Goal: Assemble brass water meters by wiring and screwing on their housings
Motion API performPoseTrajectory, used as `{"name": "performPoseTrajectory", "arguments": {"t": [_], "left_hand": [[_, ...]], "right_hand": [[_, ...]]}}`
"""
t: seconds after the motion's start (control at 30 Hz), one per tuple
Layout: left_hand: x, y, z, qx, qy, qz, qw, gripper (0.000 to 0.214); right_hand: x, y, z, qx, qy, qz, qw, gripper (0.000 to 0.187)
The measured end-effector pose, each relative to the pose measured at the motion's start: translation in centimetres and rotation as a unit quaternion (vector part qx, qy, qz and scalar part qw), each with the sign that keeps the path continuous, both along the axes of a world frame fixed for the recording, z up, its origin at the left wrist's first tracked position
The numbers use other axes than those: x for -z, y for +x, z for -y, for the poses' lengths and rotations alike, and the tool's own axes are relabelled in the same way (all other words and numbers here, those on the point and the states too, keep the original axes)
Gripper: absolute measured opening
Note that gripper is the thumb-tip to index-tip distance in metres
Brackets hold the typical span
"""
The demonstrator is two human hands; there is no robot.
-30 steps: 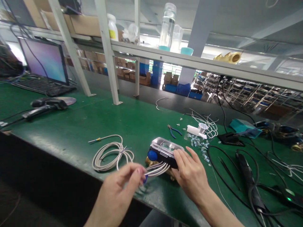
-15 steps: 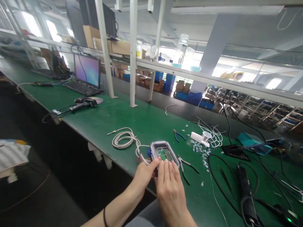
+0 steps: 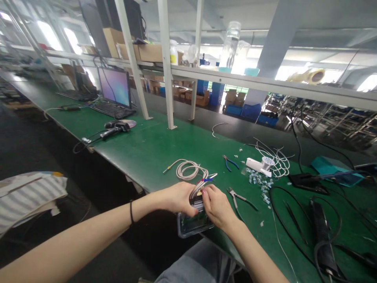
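Note:
Both hands hold a clear-lidded plastic enclosure [image 3: 191, 227] over the table's front edge, its lid part tilted down toward my lap. My left hand [image 3: 185, 198] wraps the cable side, thumb on top of the case. With the fingers of my right hand [image 3: 216, 204] I pinch at the cable end of the case; what lies between the fingertips is hidden. White cables [image 3: 203, 181] with red and blue marks come out between the hands. They lead to a coiled white cable [image 3: 186, 169] on the green table.
Green-handled cutters [image 3: 241, 199] lie right of my hands, blue-handled pliers [image 3: 229, 163] farther back. Small clear-blue parts [image 3: 260, 181] are heaped by a wire spool [image 3: 268, 162]. A black cable and tool [image 3: 322, 228] lie at right, a handheld scanner [image 3: 114, 129] at left.
The enclosure has been turned so its cable end points away from me and its lid end toward my lap. My right hand has gone from lying flat on the lid to gripping the cable end.

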State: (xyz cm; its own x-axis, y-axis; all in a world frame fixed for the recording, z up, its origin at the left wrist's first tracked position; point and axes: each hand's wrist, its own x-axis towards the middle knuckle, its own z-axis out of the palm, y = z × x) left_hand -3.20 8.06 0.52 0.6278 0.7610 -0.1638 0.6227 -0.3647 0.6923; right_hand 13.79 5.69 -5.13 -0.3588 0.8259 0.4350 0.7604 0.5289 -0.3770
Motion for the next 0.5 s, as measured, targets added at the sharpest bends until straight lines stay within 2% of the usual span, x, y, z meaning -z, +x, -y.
{"name": "performPoseTrajectory", "arguments": {"t": [0.1, 0.17, 0.27, 0.37, 0.43, 0.5], "left_hand": [[0.3, -0.5, 0.0, 0.009, 0.007, -0.010, 1.000, 0.023], [0.9, -0.9, 0.8, -0.018, 0.018, -0.011, 1.000, 0.027], [2.7, -0.8, 2.8, -0.132, 0.075, 0.016, 0.988, 0.026], [4.4, 0.3, 4.3, -0.263, 0.189, 0.005, 0.946, 0.040], [5.0, 1.2, 4.5, -0.305, 0.236, -0.018, 0.922, 0.042], [5.2, 1.7, 4.2, -0.322, 0.244, -0.026, 0.915, 0.040]], "right_hand": [[-0.3, -0.9, -1.0, -0.026, -0.034, 0.027, 0.999, 0.029], [-0.5, -1.2, -1.4, -0.029, -0.050, 0.040, 0.998, 0.029], [-0.5, -1.4, -1.5, -0.018, -0.068, 0.051, 0.996, 0.032], [-0.4, -1.4, -1.5, -0.013, -0.081, 0.057, 0.995, 0.037], [-0.4, -1.4, -1.4, -0.015, -0.086, 0.059, 0.994, 0.040], [-0.6, -1.4, -1.4, -0.018, -0.091, 0.059, 0.994, 0.041]]}}
